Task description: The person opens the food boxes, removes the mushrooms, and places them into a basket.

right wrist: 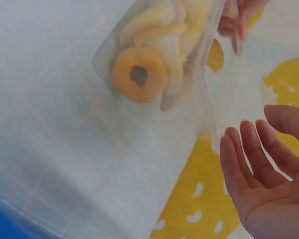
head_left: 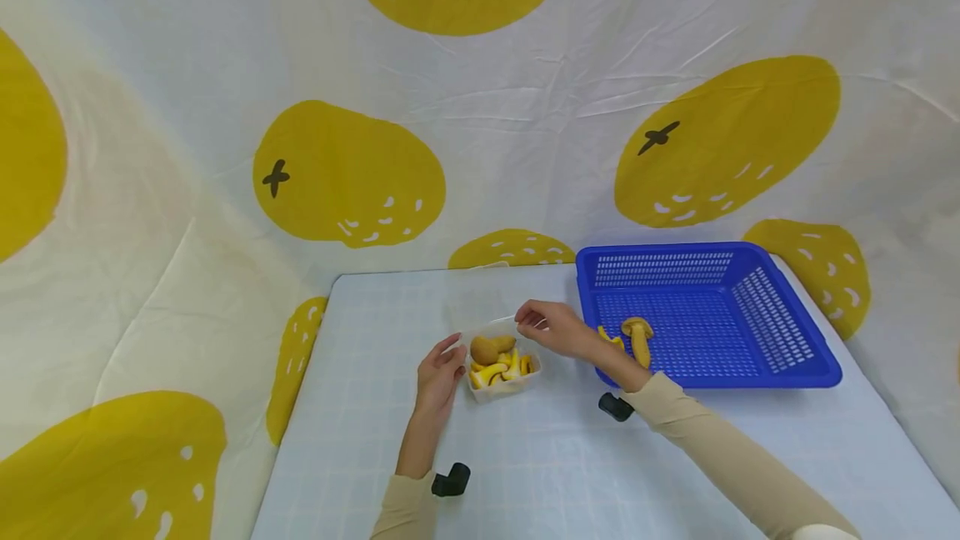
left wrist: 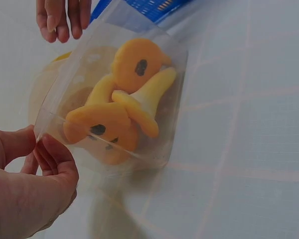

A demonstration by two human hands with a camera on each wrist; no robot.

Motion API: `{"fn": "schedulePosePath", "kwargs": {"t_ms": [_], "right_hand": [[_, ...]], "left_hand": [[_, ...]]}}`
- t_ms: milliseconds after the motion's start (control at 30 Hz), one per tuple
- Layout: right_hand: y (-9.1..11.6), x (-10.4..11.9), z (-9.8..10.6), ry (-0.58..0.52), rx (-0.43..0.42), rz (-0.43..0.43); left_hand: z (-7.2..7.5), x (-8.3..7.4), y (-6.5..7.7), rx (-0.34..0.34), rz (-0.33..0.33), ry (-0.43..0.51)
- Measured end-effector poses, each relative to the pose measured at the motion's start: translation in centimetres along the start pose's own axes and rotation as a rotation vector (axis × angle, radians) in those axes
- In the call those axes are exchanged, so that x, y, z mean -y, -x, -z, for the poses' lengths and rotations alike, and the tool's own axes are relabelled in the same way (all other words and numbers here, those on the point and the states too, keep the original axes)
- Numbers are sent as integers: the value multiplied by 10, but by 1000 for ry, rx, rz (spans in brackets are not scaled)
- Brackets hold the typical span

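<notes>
Clear container (head_left: 498, 391), lower centre of the head frame, is probably light and flexible, best held by its rim, pinched there by the left hand (head_left: 438, 377); nothing is gripped by the right hand's (head_left: 558, 330) relaxed fingers.

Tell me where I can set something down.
Free: table left of the left hand; right half of the blue basket. Crowded: the clear container between that and the right hand, and the basket's left end, where a mushroom lies.
</notes>
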State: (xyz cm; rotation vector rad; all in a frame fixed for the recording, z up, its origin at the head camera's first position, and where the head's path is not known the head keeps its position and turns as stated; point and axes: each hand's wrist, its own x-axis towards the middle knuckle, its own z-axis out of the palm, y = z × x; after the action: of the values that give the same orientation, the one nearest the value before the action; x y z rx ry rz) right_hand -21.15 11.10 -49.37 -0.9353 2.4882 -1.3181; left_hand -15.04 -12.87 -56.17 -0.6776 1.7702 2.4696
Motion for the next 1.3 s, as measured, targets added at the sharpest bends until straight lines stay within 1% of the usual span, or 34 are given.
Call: {"fn": "schedulePosePath", "kwargs": {"t_ms": [200,367,467,700,767,933,1000,1133,1300], "right_hand": [[-6,1,-16,-23,55,25],[-10,3,-28,-13,87,46],[-12,5,-35,0,104,39],[-17,7,-49,86,136,16],[-18,5,-53,82,152,10],[-19,4,-59,93,181,50],[-19,3,-61,115,184,66],[-20,2,-64,155,181,72],[-22,1,-66,179,156,105]], "left_hand": [[0,1,0,5,-14,5],[1,1,-1,6,-10,0],[1,1,-1,9,-11,3],[2,2,-1,21,-13,1],[2,2,0,20,-12,-5],[2,2,0,26,-28,-8],[1,2,1,27,-37,-4],[1,2,1,29,-50,4],[2,3,1,35,-59,16]]}}
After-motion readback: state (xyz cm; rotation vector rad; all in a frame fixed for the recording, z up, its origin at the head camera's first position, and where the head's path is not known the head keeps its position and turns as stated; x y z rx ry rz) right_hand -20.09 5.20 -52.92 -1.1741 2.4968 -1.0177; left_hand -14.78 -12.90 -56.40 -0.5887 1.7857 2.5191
